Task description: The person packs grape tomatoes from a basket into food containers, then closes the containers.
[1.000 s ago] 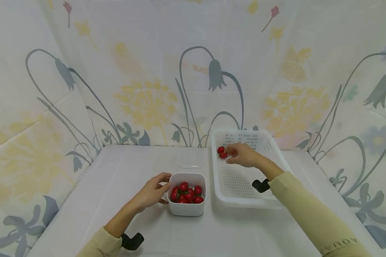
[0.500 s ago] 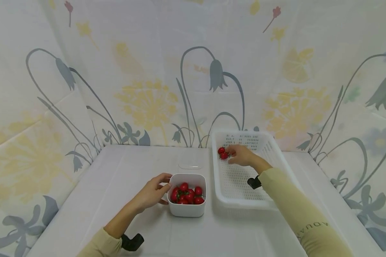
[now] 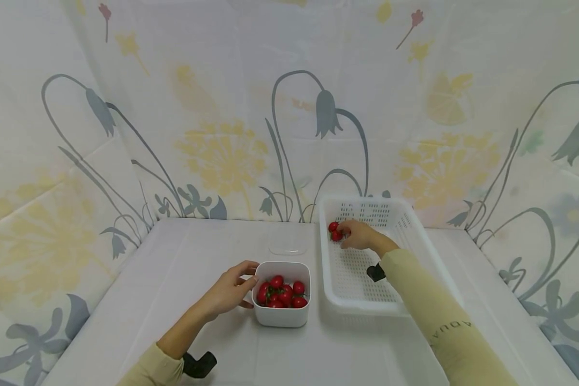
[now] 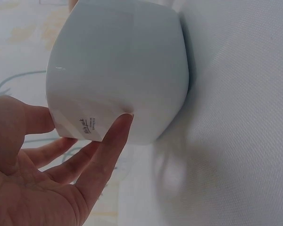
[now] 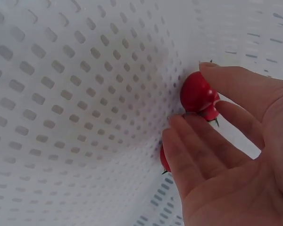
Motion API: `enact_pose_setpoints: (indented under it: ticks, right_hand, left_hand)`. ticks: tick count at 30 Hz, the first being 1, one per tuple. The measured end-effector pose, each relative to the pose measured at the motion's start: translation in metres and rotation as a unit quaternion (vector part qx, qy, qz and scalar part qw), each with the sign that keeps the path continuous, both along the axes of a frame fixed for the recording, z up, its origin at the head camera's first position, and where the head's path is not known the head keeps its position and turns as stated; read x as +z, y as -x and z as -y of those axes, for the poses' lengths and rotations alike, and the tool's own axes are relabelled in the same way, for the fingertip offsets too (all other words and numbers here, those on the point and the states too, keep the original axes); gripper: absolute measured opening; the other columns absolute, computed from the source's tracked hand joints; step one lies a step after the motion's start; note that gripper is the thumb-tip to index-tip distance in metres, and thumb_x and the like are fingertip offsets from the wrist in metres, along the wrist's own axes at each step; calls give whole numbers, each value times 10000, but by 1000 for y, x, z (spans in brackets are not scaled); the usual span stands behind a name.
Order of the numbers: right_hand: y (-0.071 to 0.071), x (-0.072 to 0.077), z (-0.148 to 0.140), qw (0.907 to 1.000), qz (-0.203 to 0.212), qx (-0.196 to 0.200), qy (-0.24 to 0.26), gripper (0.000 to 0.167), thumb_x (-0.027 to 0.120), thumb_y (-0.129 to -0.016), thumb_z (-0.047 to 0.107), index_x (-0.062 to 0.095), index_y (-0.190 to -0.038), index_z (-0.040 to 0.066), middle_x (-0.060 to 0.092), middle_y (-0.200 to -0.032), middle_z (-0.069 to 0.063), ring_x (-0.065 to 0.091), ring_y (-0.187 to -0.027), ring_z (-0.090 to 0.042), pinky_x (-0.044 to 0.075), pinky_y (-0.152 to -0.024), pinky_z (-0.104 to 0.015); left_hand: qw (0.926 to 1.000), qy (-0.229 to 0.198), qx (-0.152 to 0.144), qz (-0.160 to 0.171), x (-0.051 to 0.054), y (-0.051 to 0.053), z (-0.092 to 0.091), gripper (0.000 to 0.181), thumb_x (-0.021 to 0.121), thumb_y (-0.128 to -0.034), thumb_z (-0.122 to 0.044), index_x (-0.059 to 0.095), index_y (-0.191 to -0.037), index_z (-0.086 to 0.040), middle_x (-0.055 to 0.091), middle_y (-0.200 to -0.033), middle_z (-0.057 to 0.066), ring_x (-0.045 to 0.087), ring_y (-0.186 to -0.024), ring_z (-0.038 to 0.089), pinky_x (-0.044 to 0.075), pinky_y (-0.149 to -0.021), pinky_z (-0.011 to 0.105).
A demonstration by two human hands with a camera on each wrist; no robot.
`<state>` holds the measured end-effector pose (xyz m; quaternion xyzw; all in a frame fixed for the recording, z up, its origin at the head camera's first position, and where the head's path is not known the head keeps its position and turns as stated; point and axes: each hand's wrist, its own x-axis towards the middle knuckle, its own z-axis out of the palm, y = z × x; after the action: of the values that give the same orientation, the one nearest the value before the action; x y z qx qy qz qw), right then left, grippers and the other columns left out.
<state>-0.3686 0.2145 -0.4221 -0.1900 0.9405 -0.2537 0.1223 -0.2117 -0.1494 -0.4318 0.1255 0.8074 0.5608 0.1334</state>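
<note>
A white rounded container (image 3: pixel 283 317) holds several red cherry tomatoes (image 3: pixel 276 295) with green stems. My left hand (image 3: pixel 229 289) rests against its left side; in the left wrist view one fingertip touches the outer wall and the thumb is at the rim. Inside a white perforated basket (image 3: pixel 362 306), my right hand (image 3: pixel 360 234) is at the left wall, thumb and fingers on either side of a cherry tomato (image 5: pixel 196 92). Two more tomatoes, partly hidden, show behind it and below the fingers in the right wrist view.
A transparent lid-like piece (image 3: pixel 288 250) lies flat behind the container. White cloth (image 3: pixel 193 241) covers the table, and a flower-printed curtain (image 3: pixel 222 107) hangs behind and at both sides. Black wrist mounts (image 3: pixel 199 364) stick out beside the sleeves.
My right forearm has swung left and inward, while its fingertips stay by the same tomatoes. The left hand and the container have hardly moved.
</note>
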Motion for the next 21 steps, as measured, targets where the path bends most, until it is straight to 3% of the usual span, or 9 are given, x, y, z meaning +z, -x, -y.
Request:
enact_pose_setpoints:
  ticks: [4, 12, 21]
  right_hand:
    - [1, -2, 2, 10000, 61, 24, 22, 460, 735, -887, 60, 596, -1306, -70, 621, -1240, -246, 578, -1154, -384, 487, -1035, -539]
    - [-1, 2, 7, 9996, 218, 181, -66, 382, 749, -879, 74, 648, -1226, -50, 664, -1061, -177, 609, -967, -288, 564, -846, -411]
    - [-1, -1, 8, 9984, 517, 233, -41, 124, 757, -905, 91, 685, -948, 0, 689, -917, -95, 639, -790, -201, 580, -701, -306]
  left_hand:
    - [10000, 21, 10, 2, 1, -1, 0, 381, 529, -1069, -151, 495, -1431, -38, 513, -1420, 270, 631, -1134, 395, 646, -691, 454]
    - [10000, 76, 15, 2, 0, 0, 0, 379, 534, -1067, -151, 499, -1429, -45, 517, -1420, 264, 632, -1128, 376, 647, -694, 442]
    - [9999, 90, 55, -10, -2, 1, 0, 388, 542, -1065, -161, 497, -1435, -52, 519, -1422, 255, 630, -1128, 368, 646, -689, 443]
